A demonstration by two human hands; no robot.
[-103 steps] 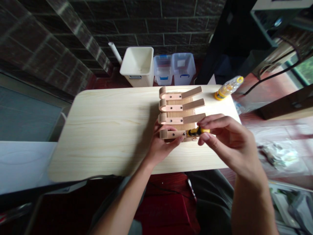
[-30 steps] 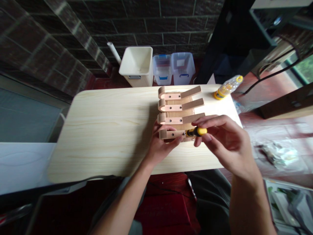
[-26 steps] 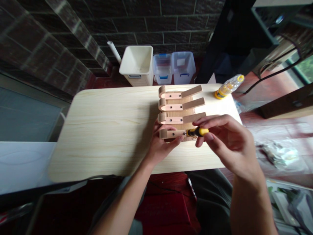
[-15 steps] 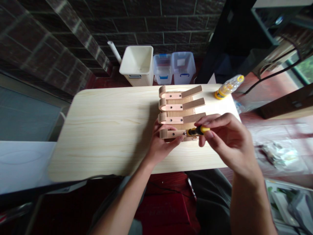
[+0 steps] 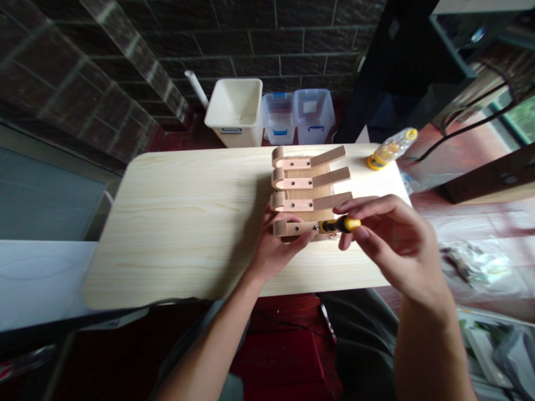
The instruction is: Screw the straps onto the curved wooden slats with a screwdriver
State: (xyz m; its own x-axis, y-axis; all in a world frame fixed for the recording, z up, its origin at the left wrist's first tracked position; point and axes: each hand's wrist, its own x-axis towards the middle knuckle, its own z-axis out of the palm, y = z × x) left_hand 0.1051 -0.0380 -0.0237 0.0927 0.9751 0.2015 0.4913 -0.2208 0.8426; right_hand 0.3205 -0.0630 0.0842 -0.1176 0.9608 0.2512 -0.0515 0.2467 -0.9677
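Note:
A wooden rack [image 5: 321,192] with several hook-shaped wooden pieces lies on the pale wooden table [image 5: 175,223]. The nearest hook piece [image 5: 285,228] has one dark screw in it and a second at the screwdriver's tip. My left hand [image 5: 278,250] grips this piece, thumb at its near side and fingers behind it. A yellow and black screwdriver [image 5: 340,224] is pinched by its handle end in my right hand [image 5: 388,234], its tip pointing left onto the screw.
A clear bottle-shaped case [image 5: 393,148] with a yellow base stands at the table's back right. Beyond the back edge are a cream bin [image 5: 234,106] and two clear plastic boxes [image 5: 314,115]. Plastic wrapping [image 5: 480,262] lies on the floor at the right.
My right hand has shifted slightly right at the screwdriver's handle, and its fingers have turned a little. My left hand and the rack have stayed in place.

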